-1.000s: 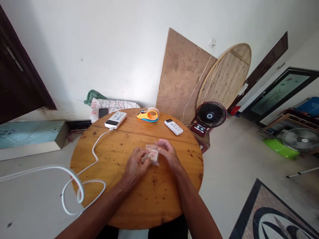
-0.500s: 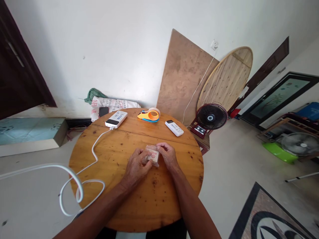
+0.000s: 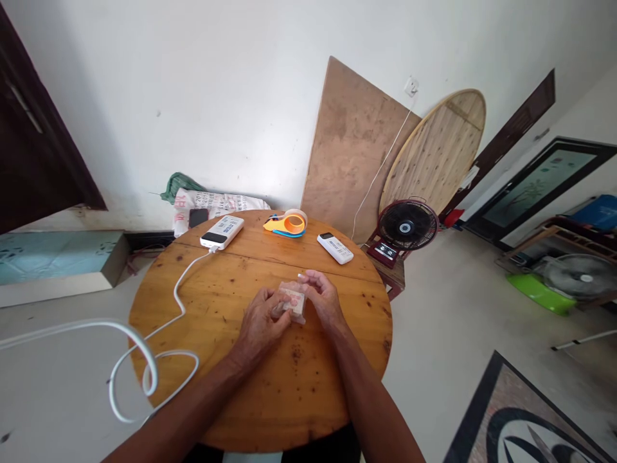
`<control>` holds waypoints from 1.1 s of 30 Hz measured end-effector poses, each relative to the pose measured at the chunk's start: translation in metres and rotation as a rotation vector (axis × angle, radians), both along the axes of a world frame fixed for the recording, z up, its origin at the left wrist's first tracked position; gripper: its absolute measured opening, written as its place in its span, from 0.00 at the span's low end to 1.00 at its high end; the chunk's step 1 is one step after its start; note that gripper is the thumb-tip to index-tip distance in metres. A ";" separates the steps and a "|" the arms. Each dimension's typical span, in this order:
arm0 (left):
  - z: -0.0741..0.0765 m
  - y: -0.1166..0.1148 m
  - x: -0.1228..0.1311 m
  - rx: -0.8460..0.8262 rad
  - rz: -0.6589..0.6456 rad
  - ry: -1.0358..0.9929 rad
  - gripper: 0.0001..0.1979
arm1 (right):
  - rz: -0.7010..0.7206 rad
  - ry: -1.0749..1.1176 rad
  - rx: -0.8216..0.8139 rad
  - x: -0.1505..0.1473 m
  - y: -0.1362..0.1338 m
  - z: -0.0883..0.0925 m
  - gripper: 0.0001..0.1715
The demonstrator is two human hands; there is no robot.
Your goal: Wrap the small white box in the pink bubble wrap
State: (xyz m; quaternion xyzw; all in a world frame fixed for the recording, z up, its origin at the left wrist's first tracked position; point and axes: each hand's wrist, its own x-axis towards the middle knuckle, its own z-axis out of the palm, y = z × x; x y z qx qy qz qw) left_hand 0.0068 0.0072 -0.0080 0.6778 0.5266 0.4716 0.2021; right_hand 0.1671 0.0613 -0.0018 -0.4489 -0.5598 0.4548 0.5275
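A small pale block in clear wrapping [image 3: 293, 301] with reddish print lies on the round wooden table [image 3: 318, 379]. My left hand [image 3: 263, 321] grips its left side, thumb at the near edge and fingers over the top. At the block's right side is my right hand [image 3: 324, 297], its fingers curled above the wrapping's far right corner. A small whitish bit shows at its fingertips, too small to name.
An orange and blue tape dispenser [image 3: 289, 224] sits at the table's far side, between a white power bank [image 3: 222, 232] with a white cable [image 3: 177, 289] and another white device [image 3: 335, 248]. A fan [image 3: 407, 225] stands beyond the right edge.
My right fingertips have lifted slightly up and away from the wrapping, and a whitish bit now shows at them. My left hand stays on the block. The view has shifted slightly.
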 end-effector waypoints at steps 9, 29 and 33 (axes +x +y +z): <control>-0.002 0.001 0.001 -0.014 -0.024 -0.006 0.10 | -0.054 0.068 0.029 -0.007 0.009 0.005 0.17; -0.003 0.003 -0.002 -0.052 -0.068 -0.026 0.10 | 0.059 -0.244 0.227 -0.001 -0.013 0.015 0.07; -0.003 0.004 -0.002 -0.057 -0.069 -0.016 0.10 | 0.127 -0.446 0.326 0.002 -0.019 0.022 0.08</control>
